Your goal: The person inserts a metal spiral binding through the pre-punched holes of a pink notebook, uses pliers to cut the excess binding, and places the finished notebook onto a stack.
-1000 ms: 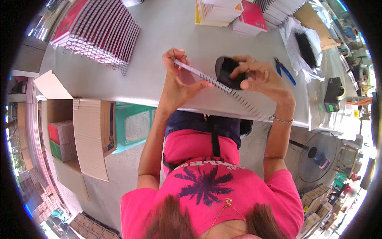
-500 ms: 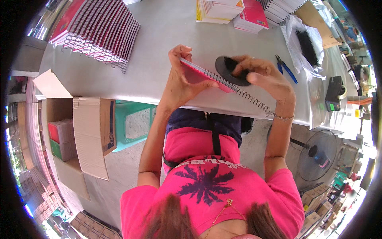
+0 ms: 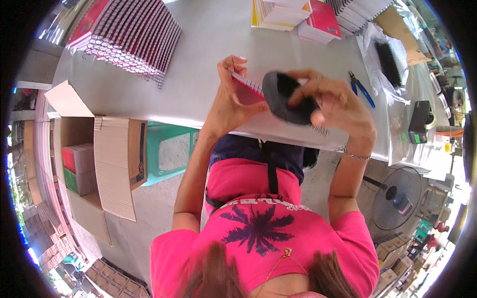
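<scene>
My left hand (image 3: 229,102) grips a thin notebook with a pink cover (image 3: 247,95), thumb on the near side and fingers round the far end. A dark wire spiral runs through the notebook's upper edge. Its loose tail (image 3: 320,130) sticks out past the right end, below my right hand. My right hand (image 3: 339,103) is curled round a black, oval, hollowed piece (image 3: 276,94), whose exact kind I cannot make out. This piece lies over the spiral and hides the right part of the notebook. Blue-handled cutters (image 3: 361,89) lie to the right of that hand.
A tall stack of spiral-bound notebooks (image 3: 131,37) stands at the far left. Unbound pads (image 3: 320,22) sit at the back. Black spiral coils (image 3: 387,63) rest on white wrapping, with a black tape dispenser (image 3: 420,121) nearby. Below are an open carton (image 3: 117,164), a green stool (image 3: 166,149) and a fan (image 3: 397,197).
My right hand and the black piece have shifted slightly down and tilted, covering more of the notebook and spiral. Less of the spiral's tail shows. My left hand keeps its grip.
</scene>
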A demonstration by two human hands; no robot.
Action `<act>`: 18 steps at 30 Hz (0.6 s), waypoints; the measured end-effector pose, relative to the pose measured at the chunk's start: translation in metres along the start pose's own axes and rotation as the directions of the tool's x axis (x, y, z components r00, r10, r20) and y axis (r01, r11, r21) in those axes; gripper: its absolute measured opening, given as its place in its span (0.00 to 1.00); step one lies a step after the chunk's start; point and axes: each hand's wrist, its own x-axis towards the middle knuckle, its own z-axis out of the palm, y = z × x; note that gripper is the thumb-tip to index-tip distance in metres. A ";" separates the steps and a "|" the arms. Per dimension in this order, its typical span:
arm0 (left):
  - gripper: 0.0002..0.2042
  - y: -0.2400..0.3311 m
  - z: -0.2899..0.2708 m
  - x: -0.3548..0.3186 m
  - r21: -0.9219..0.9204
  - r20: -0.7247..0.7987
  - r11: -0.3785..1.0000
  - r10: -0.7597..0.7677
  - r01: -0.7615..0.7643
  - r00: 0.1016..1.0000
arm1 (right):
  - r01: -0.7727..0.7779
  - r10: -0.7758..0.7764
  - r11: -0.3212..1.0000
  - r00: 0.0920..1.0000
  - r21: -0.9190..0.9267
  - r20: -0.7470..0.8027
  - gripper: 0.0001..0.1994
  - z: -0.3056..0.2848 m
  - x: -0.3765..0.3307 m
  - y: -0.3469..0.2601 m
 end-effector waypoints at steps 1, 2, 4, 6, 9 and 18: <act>0.50 0.001 -0.002 0.000 -0.014 -0.006 1.000 -0.019 0.019 1.000 | -0.089 0.088 0.996 0.996 -0.026 -0.021 0.18 0.001 0.005 0.001; 0.50 0.003 -0.002 -0.001 -0.032 -0.009 0.999 -0.041 0.040 0.999 | -0.183 0.181 0.982 0.982 -0.050 -0.047 0.18 0.002 0.010 0.002; 0.49 0.004 0.001 -0.008 -0.066 -0.011 0.996 -0.052 0.052 0.999 | -0.278 0.276 0.960 0.960 -0.035 -0.051 0.17 0.001 0.009 0.004; 0.49 0.004 0.006 -0.009 -0.087 -0.030 0.996 -0.015 0.012 0.999 | -0.267 0.267 0.964 0.964 0.018 0.012 0.17 -0.005 0.010 0.007; 0.48 0.005 0.001 -0.003 -0.020 -0.003 1.000 -0.016 0.016 1.000 | -0.121 0.120 0.992 0.992 0.046 0.028 0.20 0.000 0.009 0.005; 0.45 0.012 0.002 -0.003 -0.001 0.014 1.000 0.007 -0.007 1.000 | -0.150 0.122 0.955 0.985 -0.255 -0.122 0.15 0.000 0.027 0.013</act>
